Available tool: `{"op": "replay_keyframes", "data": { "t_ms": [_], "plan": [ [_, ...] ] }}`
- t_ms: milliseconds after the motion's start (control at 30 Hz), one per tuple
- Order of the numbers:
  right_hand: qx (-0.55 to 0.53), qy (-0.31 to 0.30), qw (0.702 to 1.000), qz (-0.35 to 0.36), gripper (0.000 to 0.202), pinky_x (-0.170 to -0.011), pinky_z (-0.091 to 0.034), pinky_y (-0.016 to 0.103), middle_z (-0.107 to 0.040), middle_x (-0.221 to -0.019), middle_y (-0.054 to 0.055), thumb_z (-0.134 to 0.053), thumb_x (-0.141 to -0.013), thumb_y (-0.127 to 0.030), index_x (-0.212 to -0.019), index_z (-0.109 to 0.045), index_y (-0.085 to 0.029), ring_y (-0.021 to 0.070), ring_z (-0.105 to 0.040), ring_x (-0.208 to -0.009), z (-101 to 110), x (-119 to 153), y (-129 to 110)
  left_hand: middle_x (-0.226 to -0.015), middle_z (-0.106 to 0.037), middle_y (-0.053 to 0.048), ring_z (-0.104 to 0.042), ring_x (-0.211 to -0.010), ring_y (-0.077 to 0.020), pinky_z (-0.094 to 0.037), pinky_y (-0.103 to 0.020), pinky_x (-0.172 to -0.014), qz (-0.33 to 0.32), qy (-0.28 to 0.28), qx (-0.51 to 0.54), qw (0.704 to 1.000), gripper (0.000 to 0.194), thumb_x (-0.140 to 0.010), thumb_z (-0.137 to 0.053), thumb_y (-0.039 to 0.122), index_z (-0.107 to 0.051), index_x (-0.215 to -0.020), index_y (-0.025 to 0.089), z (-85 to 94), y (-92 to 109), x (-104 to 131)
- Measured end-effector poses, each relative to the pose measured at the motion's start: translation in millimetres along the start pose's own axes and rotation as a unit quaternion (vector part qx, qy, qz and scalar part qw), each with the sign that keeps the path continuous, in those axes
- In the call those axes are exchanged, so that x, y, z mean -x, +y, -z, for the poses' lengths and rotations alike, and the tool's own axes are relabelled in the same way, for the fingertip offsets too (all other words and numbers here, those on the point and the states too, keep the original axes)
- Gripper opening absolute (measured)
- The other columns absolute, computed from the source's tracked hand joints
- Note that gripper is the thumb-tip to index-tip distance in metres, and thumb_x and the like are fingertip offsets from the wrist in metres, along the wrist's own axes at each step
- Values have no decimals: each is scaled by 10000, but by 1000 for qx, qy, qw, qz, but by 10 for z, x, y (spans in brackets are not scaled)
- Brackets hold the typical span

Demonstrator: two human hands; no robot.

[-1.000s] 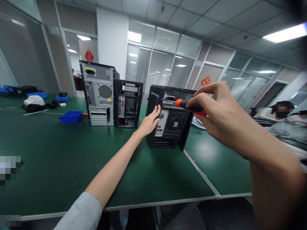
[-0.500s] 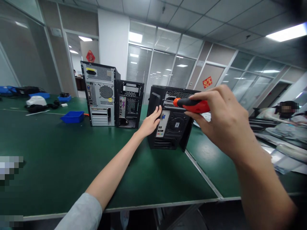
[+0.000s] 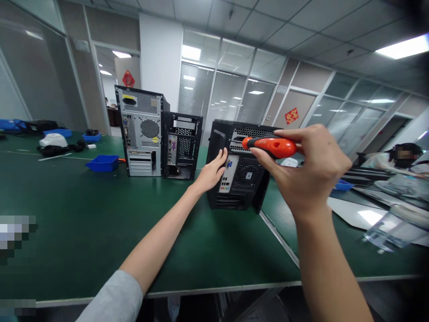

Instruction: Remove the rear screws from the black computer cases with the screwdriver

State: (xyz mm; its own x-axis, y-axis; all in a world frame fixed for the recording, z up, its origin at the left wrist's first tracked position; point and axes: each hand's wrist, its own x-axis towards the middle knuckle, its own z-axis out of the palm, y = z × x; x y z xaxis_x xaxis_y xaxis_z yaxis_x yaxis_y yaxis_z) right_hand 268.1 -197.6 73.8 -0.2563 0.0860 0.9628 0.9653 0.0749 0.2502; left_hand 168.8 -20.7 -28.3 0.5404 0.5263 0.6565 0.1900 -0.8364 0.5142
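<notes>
A black computer case (image 3: 231, 201) stands upright on the green table, its rear panel with vents and ports facing me. Against its left side and rear edge lies my left hand (image 3: 212, 172), fingers stretched out flat. My right hand (image 3: 306, 158) is closed around the handle of a red and black screwdriver (image 3: 278, 146). The screwdriver points at the upper part of the rear panel; its tip is hidden behind the handle, so contact cannot be made out. A panel (image 3: 261, 197) sticks out at the case's right side.
To the left stand a tall silver-backed computer case (image 3: 142, 134) and a smaller black case (image 3: 182, 147). A blue tray (image 3: 103, 163) sits beside them. At the right are a clear container (image 3: 392, 228), flat sheets and a seated person (image 3: 402, 156). The green table (image 3: 83, 237) has a front edge near me.
My right hand has turned around the screwdriver handle, with the wrist and forearm swinging left and lower. My left hand stays on the case.
</notes>
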Motion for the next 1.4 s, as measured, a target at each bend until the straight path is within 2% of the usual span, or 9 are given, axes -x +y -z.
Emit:
{"op": "replay_keyframes", "data": {
  "t_ms": [433, 533, 633, 767, 900, 1067, 1167, 1300, 1400],
  "plan": [
    [34, 182, 980, -74, 227, -598, -399, 379, -462, -650, 9, -563, -835, -456, -855, -578, -230, 208, -499, -638, -419, 105, 22, -1592, -172, -12, -290, -1427, -209, -287, -392, -1160, 5, 0, -7, 1000, 681, -896, -401, 182, -165, -1528, 275, 7, 5, 0],
    [-31, 251, 965, -75, 147, -670, -433, 415, -452, -676, 13, -582, -826, -365, -774, -566, -229, 227, -526, -732, -511, 93, 1, -1589, -178, -21, -280, -1431, -209, -289, -394, -1159, 5, -1, -5, 1000, 683, -891, -401, 167, -174, -1528, 263, 8, 9, -1],
    [-187, 288, 936, -80, 58, -752, -489, 437, -528, -807, 20, -571, -836, -288, -835, -591, -233, 221, -579, -854, -602, 59, -3, -1588, -186, -25, -274, -1432, -201, -290, -384, -1156, 7, -2, -3, 1000, 679, -890, -400, 160, -181, -1526, 258, 14, 21, 0],
    [-392, 280, 869, -109, 211, -813, -550, 434, -614, -990, 8, -525, -882, -248, -1087, -572, -265, 176, -655, -896, -710, 7, 4, -1589, -188, -32, -245, -1441, -189, -280, -377, -1158, 13, -7, -2, 1000, 675, -890, -395, 162, -180, -1526, 239, 30, 49, 5],
    [-443, 313, 829, -134, 51, -671, -567, 364, -563, -680, -54, -616, -846, -250, -823, -573, -236, 115, -608, -593, -720, -18, 7, -1589, -190, -20, -225, -1448, -180, -277, -381, -1159, 14, -12, 1, 1000, 680, -885, -391, 160, -177, -1525, 246, 41, 66, 4],
    [-490, 288, 817, -100, 212, -559, -475, 322, -465, -600, -39, -497, -901, -369, -726, -512, -249, 130, -524, -544, -706, -3, -55, -1588, -185, -29, -219, -1448, -191, -280, -382, -1156, 17, -9, 4, 1000, 675, -887, -392, 163, -182, -1524, 236, 39, 60, 0],
    [-519, 255, 811, -88, 260, -612, -463, 370, -505, -677, 3, -398, -885, -448, -789, -545, -256, 178, -540, -649, -728, 11, -141, -1588, -180, -16, -220, -1449, -195, -278, -386, -1161, 19, -11, 5, 1000, 679, -888, -396, 164, -178, -1525, 251, 39, 58, -4],
    [-540, 222, 804, -110, 228, -704, -459, 404, -557, -784, 28, -428, -806, -382, -877, -606, -258, 201, -552, -742, -724, 35, -203, -1588, -173, -30, -227, -1448, -199, -284, -382, -1160, 19, -12, 10, 1000, 677, -888, -399, 159, -182, -1526, 229, 39, 50, -13],
    [-531, 178, 823, -94, 316, -752, -470, 408, -587, -860, 31, -428, -832, -378, -1040, -633, -258, 191, -568, -782, -685, 50, -174, -1588, -166, -39, -244, -1444, -209, -348, -377, -1123, 20, -13, 17, 1000, 669, -896, -400, 169, -183, -1526, 228, 34, 33, -18]
  ]
}}
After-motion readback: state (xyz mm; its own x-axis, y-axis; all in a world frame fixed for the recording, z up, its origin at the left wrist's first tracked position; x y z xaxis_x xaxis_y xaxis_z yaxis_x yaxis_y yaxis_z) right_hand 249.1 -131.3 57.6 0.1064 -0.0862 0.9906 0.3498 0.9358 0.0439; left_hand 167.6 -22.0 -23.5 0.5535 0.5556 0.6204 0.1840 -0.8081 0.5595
